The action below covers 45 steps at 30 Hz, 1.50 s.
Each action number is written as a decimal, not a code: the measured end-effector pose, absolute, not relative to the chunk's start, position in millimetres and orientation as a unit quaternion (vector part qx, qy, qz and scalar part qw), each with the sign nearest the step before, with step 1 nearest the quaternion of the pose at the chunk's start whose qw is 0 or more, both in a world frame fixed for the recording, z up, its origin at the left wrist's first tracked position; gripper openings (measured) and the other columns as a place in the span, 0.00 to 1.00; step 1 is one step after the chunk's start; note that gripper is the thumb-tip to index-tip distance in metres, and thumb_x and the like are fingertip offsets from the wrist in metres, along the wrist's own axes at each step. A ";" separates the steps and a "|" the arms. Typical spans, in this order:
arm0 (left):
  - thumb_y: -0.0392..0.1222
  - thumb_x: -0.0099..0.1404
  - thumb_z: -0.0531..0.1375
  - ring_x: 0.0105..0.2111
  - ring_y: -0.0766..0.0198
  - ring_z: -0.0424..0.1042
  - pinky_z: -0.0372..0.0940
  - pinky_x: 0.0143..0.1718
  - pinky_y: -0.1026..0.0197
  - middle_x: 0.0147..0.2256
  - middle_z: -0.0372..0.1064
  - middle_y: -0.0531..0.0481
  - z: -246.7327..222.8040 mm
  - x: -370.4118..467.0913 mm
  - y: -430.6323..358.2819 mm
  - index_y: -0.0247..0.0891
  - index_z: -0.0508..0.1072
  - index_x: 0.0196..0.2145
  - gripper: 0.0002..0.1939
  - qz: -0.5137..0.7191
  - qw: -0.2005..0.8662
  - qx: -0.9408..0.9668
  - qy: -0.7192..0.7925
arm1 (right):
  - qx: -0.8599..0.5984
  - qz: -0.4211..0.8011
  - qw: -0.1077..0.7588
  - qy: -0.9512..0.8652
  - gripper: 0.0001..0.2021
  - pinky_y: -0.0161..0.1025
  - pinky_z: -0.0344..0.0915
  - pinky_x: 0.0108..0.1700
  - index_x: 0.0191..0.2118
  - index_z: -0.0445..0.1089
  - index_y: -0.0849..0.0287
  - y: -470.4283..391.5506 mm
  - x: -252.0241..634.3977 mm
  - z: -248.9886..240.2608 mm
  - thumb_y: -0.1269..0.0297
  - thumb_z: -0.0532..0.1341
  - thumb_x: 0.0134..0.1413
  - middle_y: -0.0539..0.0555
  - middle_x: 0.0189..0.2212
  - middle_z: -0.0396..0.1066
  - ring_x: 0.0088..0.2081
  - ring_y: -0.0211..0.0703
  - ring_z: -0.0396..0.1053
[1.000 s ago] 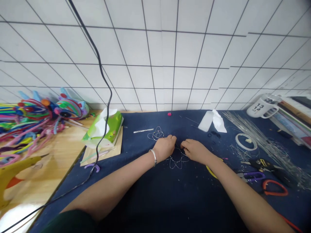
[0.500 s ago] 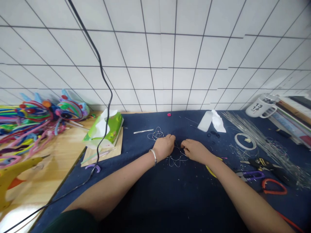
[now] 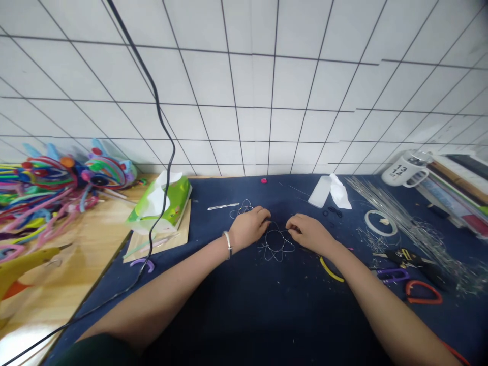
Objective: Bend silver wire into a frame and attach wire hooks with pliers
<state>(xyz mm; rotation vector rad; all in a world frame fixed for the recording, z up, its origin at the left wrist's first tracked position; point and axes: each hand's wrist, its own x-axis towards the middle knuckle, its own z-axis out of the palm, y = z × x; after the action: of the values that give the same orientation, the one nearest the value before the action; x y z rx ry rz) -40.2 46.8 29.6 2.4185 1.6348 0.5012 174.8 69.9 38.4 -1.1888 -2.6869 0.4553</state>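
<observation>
A flower-shaped piece of thin silver wire (image 3: 281, 250) lies on the dark blue cloth between my hands, with looped petals around a round centre. My left hand (image 3: 249, 225), wearing a silver bangle, has its fingers closed on the flower's upper left edge. From the other side, my right hand (image 3: 310, 233) has its thumb and fingers pinched at the upper right edge of the wire. The exact grip of the fingertips is too small to make out. Behind my left hand lies a second wire flower (image 3: 244, 207), partly covered by the hand.
Short straight wires (image 3: 223, 206) lie at the back left, near a green tissue pack (image 3: 177, 201). To the right are a wire bundle (image 3: 385, 201), a white ring-shaped coil (image 3: 368, 223), purple-handled scissors (image 3: 392, 275), and a mug (image 3: 400, 170). A black cable (image 3: 156, 96) hangs at the left.
My hands have moved slightly apart, the left one leftward and the right a little rightward. More of the wire flower between them shows now. The camera view has shifted slightly.
</observation>
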 end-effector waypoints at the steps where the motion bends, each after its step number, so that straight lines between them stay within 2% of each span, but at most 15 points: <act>1: 0.41 0.63 0.49 0.35 0.64 0.66 0.61 0.34 0.63 0.37 0.64 0.49 32.9 -44.2 42.3 0.39 0.65 0.39 0.09 0.177 0.101 0.814 0.544 | -0.398 0.160 0.084 -0.900 0.05 0.33 0.55 0.35 0.34 0.64 0.56 67.0 175.4 38.6 0.67 0.53 0.51 0.50 0.30 0.63 0.32 0.36 0.61; 5: 0.41 0.61 0.52 0.35 0.65 0.65 0.62 0.36 0.63 0.35 0.65 0.51 36.9 -51.5 17.4 0.39 0.66 0.36 0.07 0.197 0.163 0.823 0.508 | -0.397 0.168 0.080 -0.899 0.07 0.37 0.56 0.38 0.37 0.65 0.55 52.8 175.0 32.4 0.63 0.56 0.49 0.52 0.32 0.63 0.36 0.39 0.61; 8: 0.42 0.59 0.55 0.39 0.63 0.63 0.60 0.42 0.60 0.37 0.65 0.50 30.5 -46.8 2.6 0.39 0.66 0.38 0.09 0.214 0.180 0.824 0.493 | -0.395 0.153 0.078 -0.902 0.09 0.39 0.55 0.41 0.38 0.65 0.56 45.3 172.4 25.6 0.62 0.57 0.48 0.53 0.33 0.63 0.39 0.42 0.60; 13: 0.38 0.56 0.56 0.41 0.60 0.62 0.59 0.44 0.55 0.40 0.65 0.49 20.4 -39.9 0.3 0.38 0.66 0.40 0.12 0.198 0.170 0.832 0.490 | -0.399 0.132 0.069 -0.905 0.11 0.41 0.53 0.42 0.39 0.65 0.56 44.5 171.9 23.0 0.64 0.58 0.47 0.54 0.34 0.63 0.40 0.44 0.58; 21: 0.33 0.55 0.55 0.44 0.60 0.60 0.57 0.47 0.56 0.43 0.63 0.48 19.3 -45.3 5.1 0.39 0.65 0.44 0.17 0.185 0.164 0.851 0.463 | -0.390 0.137 0.051 -0.909 0.12 0.42 0.53 0.41 0.40 0.66 0.55 49.4 174.6 28.8 0.69 0.57 0.45 0.54 0.34 0.63 0.40 0.45 0.57; 36: 0.35 0.55 0.57 0.47 0.58 0.60 0.56 0.49 0.53 0.45 0.63 0.49 16.9 -53.5 16.9 0.41 0.64 0.46 0.19 0.195 0.212 0.871 0.398 | -0.373 0.118 0.048 -0.919 0.15 0.40 0.54 0.40 0.40 0.66 0.54 53.5 176.8 28.0 0.74 0.55 0.44 0.53 0.34 0.63 0.39 0.43 0.57; 42: 0.40 0.56 0.58 0.48 0.60 0.60 0.56 0.49 0.54 0.47 0.62 0.48 23.4 -63.6 17.5 0.41 0.62 0.47 0.20 0.208 0.245 0.859 0.399 | -0.372 0.122 0.074 -0.917 0.12 0.42 0.55 0.41 0.40 0.66 0.54 52.3 180.6 25.0 0.70 0.56 0.47 0.54 0.34 0.64 0.39 0.44 0.58; 45: 0.40 0.58 0.56 0.47 0.60 0.60 0.56 0.49 0.54 0.45 0.63 0.48 23.9 -70.8 17.3 0.40 0.65 0.44 0.15 0.215 0.228 0.853 0.417 | -0.375 0.127 0.084 -0.915 0.12 0.43 0.56 0.40 0.41 0.66 0.54 50.4 180.5 25.0 0.65 0.57 0.47 0.54 0.34 0.64 0.39 0.45 0.58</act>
<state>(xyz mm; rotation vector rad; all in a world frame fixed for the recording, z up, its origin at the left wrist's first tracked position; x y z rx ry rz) -70.8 17.3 23.9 2.3503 1.1472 0.5927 180.5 50.4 25.0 -1.1180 -2.7287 0.3787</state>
